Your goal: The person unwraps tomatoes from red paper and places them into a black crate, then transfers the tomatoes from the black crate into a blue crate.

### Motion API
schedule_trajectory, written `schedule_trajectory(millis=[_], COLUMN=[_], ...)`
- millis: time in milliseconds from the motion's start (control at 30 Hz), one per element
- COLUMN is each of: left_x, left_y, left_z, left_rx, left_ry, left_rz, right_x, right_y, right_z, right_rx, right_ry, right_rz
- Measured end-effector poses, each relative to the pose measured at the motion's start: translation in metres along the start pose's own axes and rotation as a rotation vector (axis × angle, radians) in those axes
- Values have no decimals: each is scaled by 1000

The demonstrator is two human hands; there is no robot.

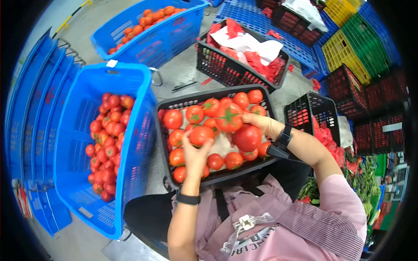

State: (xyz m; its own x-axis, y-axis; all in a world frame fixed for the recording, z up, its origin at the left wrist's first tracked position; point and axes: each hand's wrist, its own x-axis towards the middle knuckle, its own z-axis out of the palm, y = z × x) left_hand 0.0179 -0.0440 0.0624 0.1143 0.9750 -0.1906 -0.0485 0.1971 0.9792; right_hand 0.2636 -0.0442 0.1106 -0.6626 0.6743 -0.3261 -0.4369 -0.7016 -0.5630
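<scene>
In front of me a black plastic crate (204, 177) holds several red tomatoes around a pale patch of its bottom. My left hand (196, 152) is closed around one tomato (201, 135) above the crate's middle. My right hand (260, 123) grips two larger tomatoes: one (229, 118) with its green calyx facing up, the other (247, 138) smooth and red beneath the palm. The right fingers are partly hidden behind the fruit. Left of the crate stands a blue basket (140, 91) with a pile of tomatoes (109, 139) in it.
Behind it, another blue basket (156, 45) holds more tomatoes. A black crate (217, 65) has red netting and white sheeting inside. Stacked blue baskets (30, 126) line the left side. At right are yellow crates (342, 56), a black crate (322, 108) and leafy greens (363, 182).
</scene>
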Motion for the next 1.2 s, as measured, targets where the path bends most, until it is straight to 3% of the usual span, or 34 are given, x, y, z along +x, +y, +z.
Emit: schedule_trajectory(millis=[33, 100, 233, 333, 367, 433, 467, 500, 567, 633, 667, 733, 767, 833, 900, 933, 967, 1067, 1200], left_x=[-6, -9, -14, -16, -16, -23, -23, -23, -22, -38, -44, -53, -57, -69, -65, -60, -58, -44, -38], left_y=[31, 80, 119, 123, 123, 131, 135, 130, 115, 125, 111, 68, 48, 13, -26, -35, -44, -56, -41], left_z=[-19, -75, -190, -257, -271, -282, -274, -268, -255, -190, -165, -117, -95, -60, -38, -32, -26, -17, -17], left_rx=[-394, -793, -786, -833, -834, -851, -797, -802, -513, 18, 148, 429, 580, 874, 1086, 1172, 1255, 1361, 1365], left_ry=[65, 159, 378, 383, 390, 302, 511, 521, 374, 470, 378, 135, -14, -235, -320, -303, -283, -292, -333], left_rz=[-205, -230, -114, -127, -126, -145, -171, -170, 107, 232, 196, 151, 144, -8, -158, -149, -138, -188, -234], right_x=[25, 89, 206, 281, 297, 312, 327, 324, 309, 271, 253, 189, 158, 101, 82, 86, 92, 104, 104], right_y=[-4, 3, 25, 53, 60, 61, 67, 65, 50, 30, 31, 37, 41, 101, 132, 139, 145, 157, 152], right_z=[22, 66, 171, 224, 237, 252, 250, 250, 228, 207, 171, 116, 97, 32, 27, 26, 27, 14, -2], right_rx=[-93, -146, -157, -158, -209, -238, -262, -357, -725, -1176, -1431, -1554, -1655, -1746, -1778, -1770, -1785, -1753, -1747], right_ry=[-37, 11, 23, -39, -12, 87, 38, 68, 10, 127, 119, 195, 245, 621, 796, 816, 852, 941, 794], right_rz=[26, 26, 12, -24, -32, 238, 202, 170, 73, -122, -416, -275, 37, 83, 24, -221, -123, -88, -150])
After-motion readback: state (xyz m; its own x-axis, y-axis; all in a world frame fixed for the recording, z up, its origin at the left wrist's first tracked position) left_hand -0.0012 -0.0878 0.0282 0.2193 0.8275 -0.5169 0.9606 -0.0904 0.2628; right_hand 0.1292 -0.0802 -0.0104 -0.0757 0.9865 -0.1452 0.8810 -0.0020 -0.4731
